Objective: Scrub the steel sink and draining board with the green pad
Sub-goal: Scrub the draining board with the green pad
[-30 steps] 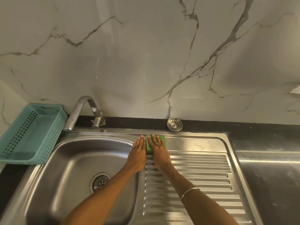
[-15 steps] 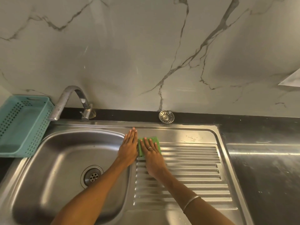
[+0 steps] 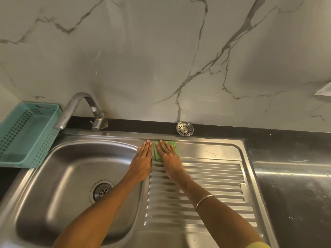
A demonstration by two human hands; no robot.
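The green pad (image 3: pixel 157 153) lies flat at the far left corner of the ribbed steel draining board (image 3: pixel 206 187). My right hand (image 3: pixel 169 155) presses on the pad with straight, spread fingers and hides most of it. My left hand (image 3: pixel 143 159) rests flat beside it on the rim between the sink bowl (image 3: pixel 68 185) and the draining board, fingers straight and together. Both hands point toward the wall, side by side and nearly touching.
A curved steel tap (image 3: pixel 78 108) overhangs the bowl's far left. A teal perforated basket (image 3: pixel 25 133) stands left of the sink. A loose round strainer (image 3: pixel 185 128) sits on the black ledge behind the pad. The drain (image 3: pixel 102 191) is in the bowl. Dark counter (image 3: pixel 290 185) extends right.
The pad and my right hand slid slightly toward me, then back up to the far edge of the board. The left hand stayed beside them. The camera view shifted a little.
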